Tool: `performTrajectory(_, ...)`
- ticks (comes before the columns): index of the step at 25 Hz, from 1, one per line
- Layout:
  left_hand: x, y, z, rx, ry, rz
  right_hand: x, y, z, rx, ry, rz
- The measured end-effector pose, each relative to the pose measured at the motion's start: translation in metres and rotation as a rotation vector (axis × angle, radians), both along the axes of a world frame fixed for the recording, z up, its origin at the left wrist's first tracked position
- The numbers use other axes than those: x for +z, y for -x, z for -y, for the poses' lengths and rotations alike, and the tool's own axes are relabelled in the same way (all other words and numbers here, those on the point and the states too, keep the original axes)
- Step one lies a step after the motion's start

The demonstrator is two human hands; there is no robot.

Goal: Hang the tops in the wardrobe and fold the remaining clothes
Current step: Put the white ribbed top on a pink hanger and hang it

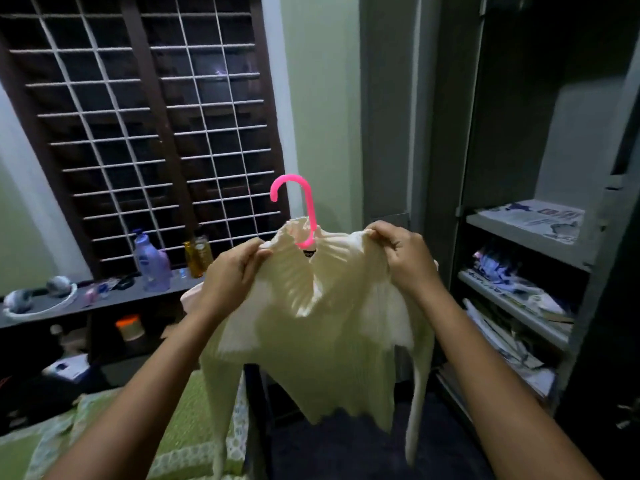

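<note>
A cream ribbed top [311, 334] hangs in the air in front of me on a pink plastic hanger [304, 206], whose hook sticks up out of the neck. My left hand [232, 271] pinches the top's left shoulder. My right hand [405, 254] grips the right shoulder. The hanger's arms are hidden inside the fabric. The open wardrobe [519, 133] stands to the right, its upper part dark.
Wardrobe shelves [526, 230] at the right hold papers and cluttered items. A barred window [149, 116] fills the left wall, with bottles [152, 261] on the ledge below. A bed with a green cover [104, 427] lies at lower left.
</note>
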State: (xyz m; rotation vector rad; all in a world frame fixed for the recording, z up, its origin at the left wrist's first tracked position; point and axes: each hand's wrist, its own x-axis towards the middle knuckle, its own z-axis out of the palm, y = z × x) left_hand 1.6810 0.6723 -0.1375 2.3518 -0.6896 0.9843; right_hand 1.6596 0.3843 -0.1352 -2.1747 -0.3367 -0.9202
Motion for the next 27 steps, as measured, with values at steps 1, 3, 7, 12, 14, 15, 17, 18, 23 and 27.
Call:
performTrajectory(1,-0.002,-0.019,0.006,-0.004,0.035,0.034,-0.007,-0.016,0.010,-0.091,0.115,-0.014)
performTrajectory(3,-0.008,-0.062,0.023,-0.002,0.070,0.045,-0.024,-0.048,0.035,-0.234,0.297,-0.035)
performTrajectory(7,-0.019,-0.147,0.074,-0.061,0.024,0.010,-0.039,-0.111,0.072,-0.373,0.335,-0.018)
performTrajectory(12,0.000,-0.269,0.163,-0.234,-0.073,-0.153,-0.025,-0.184,0.153,-0.512,0.266,-0.021)
performTrajectory(14,0.002,-0.309,0.191,-0.197,-0.135,-0.133,-0.026,-0.196,0.203,-0.587,0.178,-0.067)
performTrajectory(15,0.000,-0.326,0.208,-0.166,-0.171,-0.104,-0.028,-0.199,0.225,-0.618,0.144,-0.098)
performTrajectory(17,-0.009,-0.348,0.254,-0.212,-0.206,-0.034,-0.032,-0.201,0.251,-0.661,0.117,-0.136)
performTrajectory(18,-0.011,-0.353,0.280,-0.273,-0.189,0.003,-0.034,-0.201,0.261,-0.688,0.121,-0.157)
performTrajectory(23,-0.001,-0.377,0.404,-0.593,-0.106,0.044,-0.035,-0.178,0.313,-0.900,0.154,-0.173)
performTrajectory(27,0.006,-0.382,0.489,-0.873,-0.103,0.040,-0.027,-0.170,0.332,-0.992,0.159,-0.195)
